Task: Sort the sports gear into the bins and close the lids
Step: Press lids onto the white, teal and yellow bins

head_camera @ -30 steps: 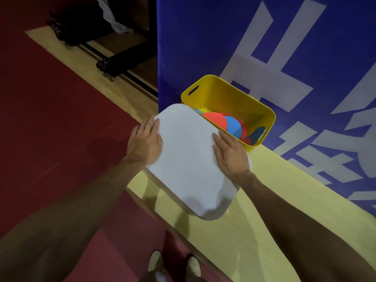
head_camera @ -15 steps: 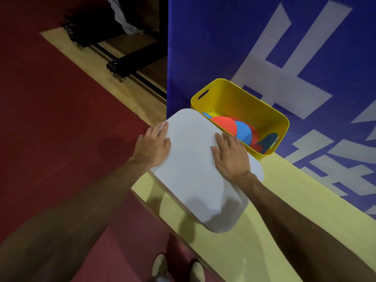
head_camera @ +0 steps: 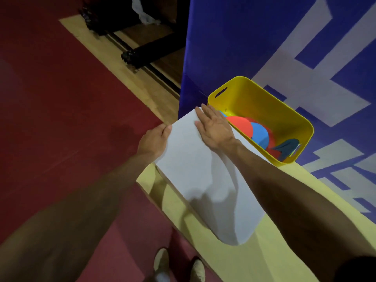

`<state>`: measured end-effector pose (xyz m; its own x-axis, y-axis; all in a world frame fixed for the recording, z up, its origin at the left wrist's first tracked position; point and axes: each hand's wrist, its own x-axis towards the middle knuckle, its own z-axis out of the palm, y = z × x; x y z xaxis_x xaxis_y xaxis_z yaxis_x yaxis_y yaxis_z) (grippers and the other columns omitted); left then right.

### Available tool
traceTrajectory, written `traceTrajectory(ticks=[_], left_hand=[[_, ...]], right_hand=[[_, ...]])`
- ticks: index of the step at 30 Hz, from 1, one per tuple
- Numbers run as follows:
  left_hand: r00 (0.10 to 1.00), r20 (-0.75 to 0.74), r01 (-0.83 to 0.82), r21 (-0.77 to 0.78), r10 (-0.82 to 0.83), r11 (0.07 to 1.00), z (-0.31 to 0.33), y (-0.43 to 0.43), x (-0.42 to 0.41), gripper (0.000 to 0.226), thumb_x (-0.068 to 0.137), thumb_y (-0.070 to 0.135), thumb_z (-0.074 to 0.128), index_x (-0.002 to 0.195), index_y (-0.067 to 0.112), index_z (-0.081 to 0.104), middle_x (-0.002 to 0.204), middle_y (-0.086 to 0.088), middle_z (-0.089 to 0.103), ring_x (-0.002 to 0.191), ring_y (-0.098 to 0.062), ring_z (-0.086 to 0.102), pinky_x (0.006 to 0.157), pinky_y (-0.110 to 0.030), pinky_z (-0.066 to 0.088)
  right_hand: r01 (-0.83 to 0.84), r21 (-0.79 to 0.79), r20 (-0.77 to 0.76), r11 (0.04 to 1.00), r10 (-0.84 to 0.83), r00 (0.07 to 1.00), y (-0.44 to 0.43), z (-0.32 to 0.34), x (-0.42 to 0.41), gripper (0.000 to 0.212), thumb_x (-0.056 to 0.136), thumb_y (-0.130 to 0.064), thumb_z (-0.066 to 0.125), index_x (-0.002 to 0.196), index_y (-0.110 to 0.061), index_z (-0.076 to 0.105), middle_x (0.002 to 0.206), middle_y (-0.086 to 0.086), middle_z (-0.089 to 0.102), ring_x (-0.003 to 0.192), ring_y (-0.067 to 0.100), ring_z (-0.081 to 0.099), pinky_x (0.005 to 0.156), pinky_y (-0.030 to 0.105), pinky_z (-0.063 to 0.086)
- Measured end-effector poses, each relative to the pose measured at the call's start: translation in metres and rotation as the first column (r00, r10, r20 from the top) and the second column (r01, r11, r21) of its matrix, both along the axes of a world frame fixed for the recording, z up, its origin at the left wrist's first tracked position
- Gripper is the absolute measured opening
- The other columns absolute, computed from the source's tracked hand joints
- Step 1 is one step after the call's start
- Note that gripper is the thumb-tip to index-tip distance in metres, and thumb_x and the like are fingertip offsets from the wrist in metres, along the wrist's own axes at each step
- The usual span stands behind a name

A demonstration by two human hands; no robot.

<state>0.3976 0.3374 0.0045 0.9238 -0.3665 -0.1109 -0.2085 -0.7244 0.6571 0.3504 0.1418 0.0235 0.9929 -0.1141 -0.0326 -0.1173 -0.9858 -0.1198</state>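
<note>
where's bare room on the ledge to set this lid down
Bare pale wooden ledge runs from the white flat lid toward you, edged by red floor. Crowded: the yellow plastic bin holds red and blue discs.

I count one yellow bin at two o'clock, one white lid at centre, two red discs, two blue discs, one dark teal piece, and two shoes at six o'clock.
</note>
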Motion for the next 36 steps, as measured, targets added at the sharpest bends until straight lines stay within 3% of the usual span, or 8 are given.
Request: traceTrajectory(ticks=[5, 9, 14, 18, 24, 27, 31, 36], left_hand=[[0.992, -0.117, -0.068, -0.150, 0.050, 0.986, -0.006, 0.003, 0.006, 0.042, 0.099, 0.039, 0.039, 0.061, 0.021, 0.041, 0.060, 0.006, 0.047, 0.072, -0.026, 0.049, 0.069, -0.034, 0.033], [0.996, -0.086, 0.026, -0.069, -0.032, 0.997, -0.008, 0.004, 0.011, 0.033, 0.101, 0.039, 0.030, 0.074, 0.026, 0.043, 0.085, 0.003, 0.052, 0.084, -0.019, 0.048, 0.081, -0.038, 0.036], [0.984, -0.174, -0.014, -0.239, -0.029, 0.971, -0.008, 0.005, 0.007, 0.029, 0.101, 0.034, 0.036, 0.083, 0.018, 0.053, 0.089, 0.001, 0.057, 0.086, -0.018, 0.053, 0.076, -0.030, 0.038], [0.999, -0.039, -0.011, -0.114, 0.006, 0.993, -0.009, 0.004, 0.000, 0.031, 0.102, 0.037, 0.030, 0.081, 0.022, 0.047, 0.088, 0.003, 0.051, 0.084, -0.016, 0.048, 0.074, -0.031, 0.034], [0.981, 0.192, -0.031, 0.079, 0.015, 0.996, 0.000, 0.000, -0.011, 0.039, 0.103, 0.035, 0.025, 0.104, 0.013, 0.057, 0.098, 0.001, 0.048, 0.084, -0.018, 0.049, 0.072, -0.034, 0.035], [0.919, 0.393, -0.055, 0.085, 0.017, 0.995, 0.005, 0.000, -0.017, 0.025, 0.099, 0.021, 0.040, 0.108, 0.013, 0.062, 0.108, -0.006, 0.055, 0.085, -0.024, 0.055, 0.074, -0.035, 0.037], [0.773, 0.629, -0.042, 0.177, -0.080, 0.983, 0.008, 0.004, -0.033, 0.027, 0.078, 0.004, 0.051, 0.099, 0.013, 0.065, 0.097, -0.007, 0.059, 0.086, -0.025, 0.056, 0.076, -0.036, 0.039], [0.841, 0.527, 0.019, 0.195, -0.121, 0.981, 0.002, 0.001, -0.089, 0.032, 0.079, 0.015, 0.054, 0.110, 0.012, 0.063, 0.115, -0.011, 0.057, 0.113, -0.026, 0.052, 0.100, -0.043, 0.031]], right_hand=[[0.027, -0.025, 0.022, 0.999, -0.027, 0.999, 0.003, -0.002, 0.004, 0.053, 0.103, -0.039, 0.018, 0.152, -0.019, 0.021, 0.158, 0.006, 0.022, 0.147, 0.023, 0.015, 0.121, 0.037, 0.011], [0.052, -0.070, 0.016, 0.996, -0.051, 0.999, 0.007, -0.005, 0.005, 0.053, 0.103, -0.040, 0.016, 0.152, -0.022, 0.017, 0.159, 0.001, 0.019, 0.147, 0.020, 0.012, 0.119, 0.036, 0.009], [0.077, -0.088, 0.034, 0.993, -0.075, 0.997, 0.007, -0.010, 0.003, 0.053, 0.102, -0.040, 0.015, 0.152, -0.023, 0.016, 0.159, 0.000, 0.018, 0.147, 0.019, 0.012, 0.119, 0.038, 0.009], [0.074, -0.122, 0.056, 0.990, -0.068, 0.996, 0.009, -0.014, -0.001, 0.053, 0.102, -0.038, 0.013, 0.153, -0.022, 0.014, 0.160, 0.000, 0.016, 0.148, 0.019, 0.010, 0.120, 0.038, 0.008], [0.026, -0.073, 0.065, 0.997, -0.021, 0.998, 0.012, -0.009, -0.013, 0.056, 0.100, -0.034, 0.013, 0.151, -0.013, 0.025, 0.158, 0.007, 0.023, 0.148, 0.023, 0.014, 0.121, 0.041, 0.007], [0.041, 0.005, 0.099, 0.999, -0.041, 0.994, 0.029, -0.014, -0.055, 0.058, 0.098, -0.037, 0.016, 0.145, -0.011, 0.038, 0.153, 0.008, 0.034, 0.145, 0.022, 0.025, 0.120, 0.042, 0.011], [-0.023, 0.059, 0.089, 0.998, 0.018, 0.996, 0.046, -0.010, -0.112, 0.050, 0.101, -0.036, 0.028, 0.142, -0.012, 0.043, 0.151, 0.006, 0.039, 0.143, 0.021, 0.028, 0.120, 0.037, 0.011], [-0.051, 0.164, 0.006, 0.985, 0.050, 0.999, 0.054, 0.012, -0.173, 0.052, 0.101, -0.043, 0.028, 0.146, -0.018, 0.037, 0.156, 0.000, 0.028, 0.145, 0.015, 0.020, 0.119, 0.029, 0.004]])
